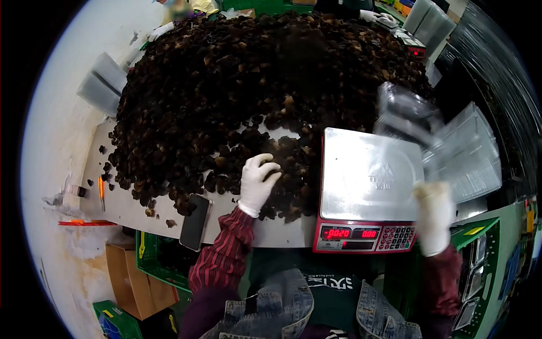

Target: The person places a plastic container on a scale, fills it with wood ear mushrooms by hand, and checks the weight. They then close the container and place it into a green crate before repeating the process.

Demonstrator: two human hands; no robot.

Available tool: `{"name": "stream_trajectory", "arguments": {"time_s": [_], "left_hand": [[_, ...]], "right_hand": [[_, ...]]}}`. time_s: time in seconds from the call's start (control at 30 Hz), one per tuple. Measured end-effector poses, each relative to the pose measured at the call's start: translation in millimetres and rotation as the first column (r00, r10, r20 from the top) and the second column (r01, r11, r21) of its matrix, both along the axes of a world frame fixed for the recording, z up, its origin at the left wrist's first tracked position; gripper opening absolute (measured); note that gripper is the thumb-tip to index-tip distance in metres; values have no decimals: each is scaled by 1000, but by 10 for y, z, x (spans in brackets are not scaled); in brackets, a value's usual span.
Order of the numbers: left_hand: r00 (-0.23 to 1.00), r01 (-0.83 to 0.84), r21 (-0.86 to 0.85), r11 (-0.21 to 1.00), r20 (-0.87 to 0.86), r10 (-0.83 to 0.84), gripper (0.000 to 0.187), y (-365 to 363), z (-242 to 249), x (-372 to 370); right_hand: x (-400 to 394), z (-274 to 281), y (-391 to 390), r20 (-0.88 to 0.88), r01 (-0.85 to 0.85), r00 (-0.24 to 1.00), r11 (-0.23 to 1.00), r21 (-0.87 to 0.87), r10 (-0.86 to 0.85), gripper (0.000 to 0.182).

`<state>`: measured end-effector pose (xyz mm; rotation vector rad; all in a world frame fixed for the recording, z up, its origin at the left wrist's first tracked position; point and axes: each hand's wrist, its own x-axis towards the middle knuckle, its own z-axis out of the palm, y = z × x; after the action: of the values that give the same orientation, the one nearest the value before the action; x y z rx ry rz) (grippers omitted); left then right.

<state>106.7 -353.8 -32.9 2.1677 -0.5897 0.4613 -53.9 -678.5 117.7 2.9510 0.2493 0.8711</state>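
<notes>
My left hand [258, 183], in a white glove, is over the near edge of a large heap of dark dried fungus pieces [226, 96]. Its fingers are curled but apart, with nothing visible between them. Blurred by motion, my gloved right hand [435, 217] is beside the right edge of a red digital scale [370, 175]. The scale's steel pan is bare, and its display [337, 233] reads -0.020. A smeared clear plastic box [409, 113] shows just beyond the pan's far right corner. Nested clear boxes [471, 155] stand right of the scale.
A phone [196, 222] lies at the table's front edge, left of my left sleeve. Green crates [480, 271] and a cardboard box [132, 282] sit below table level. More clear boxes [104, 85] stand at the far left. Other people's gloved hands [370, 16] show across the heap.
</notes>
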Motion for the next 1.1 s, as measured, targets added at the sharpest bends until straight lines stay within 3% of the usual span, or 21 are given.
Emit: {"name": "stream_trajectory", "arguments": {"time_s": [0.03,0.1,0.17,0.23,0.3,0.37,0.4,0.43,0.47,0.5,0.57,0.63,0.67,0.7,0.73,0.77,0.8,0.83,0.97,1.03,1.1], "left_hand": [[999,-23,-113,993,-35,19,15,68,63,-56],[905,-172,-601,781,-409,-115,14,290,157,-221],[933,-253,-446,858,-348,93,13,742,399,-402],[899,-433,-202,878,-164,406,15,1321,537,-623],[742,-657,-353,666,-461,487,17,2030,535,-881],[650,-744,-43,666,-274,709,31,3026,162,-1088],[641,-700,255,668,-188,744,40,3128,219,-1172],[648,-608,531,590,-98,755,49,3195,237,-1218],[544,-557,719,417,-64,837,64,3202,182,-1211],[603,-591,690,418,34,797,62,3009,229,-1139],[769,-572,431,698,-12,639,43,2498,245,-823],[915,-383,214,899,-48,401,32,1688,310,-617],[948,-309,363,879,195,253,28,1492,38,-574],[954,-297,251,921,107,279,28,1100,152,-674],[984,-179,278,944,33,176,27,954,87,-744],[981,-196,323,926,73,182,31,871,-112,-848],[972,-232,328,916,95,213,32,782,-193,-913],[964,-265,337,903,104,244,34,707,-252,-967],[975,-183,159,970,154,159,31,340,30,-463],[968,-52,121,991,250,21,24,163,77,12],[948,11,197,980,311,-73,18,-48,60,532]], "right_hand": [[0,-230,113,-102,-60,993,998,33,63,17],[-33,-476,272,-301,-137,934,970,201,194,12],[-70,-506,314,-266,-133,940,947,292,214,25],[-171,-476,275,-90,-44,992,924,380,84,38],[-261,-438,185,-38,7,999,865,502,14,33],[-367,-486,82,-19,39,999,852,523,-34,24],[-380,-496,89,-15,28,1000,850,525,-24,24],[-385,-502,108,8,45,998,841,539,-59,18],[-380,-499,134,33,63,995,831,553,-97,12],[-377,-462,188,42,58,994,829,557,-97,12],[-408,-307,349,-40,64,998,724,687,-50,4],[-410,-117,473,-12,-169,969,701,692,245,19],[-372,-26,561,50,-346,904,661,666,424,25],[-378,94,550,-66,-429,773,597,678,631,30],[-331,199,501,-466,-557,389,605,568,795,26],[-383,409,641,-379,-573,507,631,524,774,33],[-293,427,760,-37,-653,416,327,683,908,58],[-298,501,846,13,-651,400,274,708,917,59],[-221,658,1100,180,-758,164,7,652,970,33],[-133,570,1221,450,-714,-26,-331,617,893,19],[-136,542,1254,465,-691,-74,-381,614,882,18]]}}
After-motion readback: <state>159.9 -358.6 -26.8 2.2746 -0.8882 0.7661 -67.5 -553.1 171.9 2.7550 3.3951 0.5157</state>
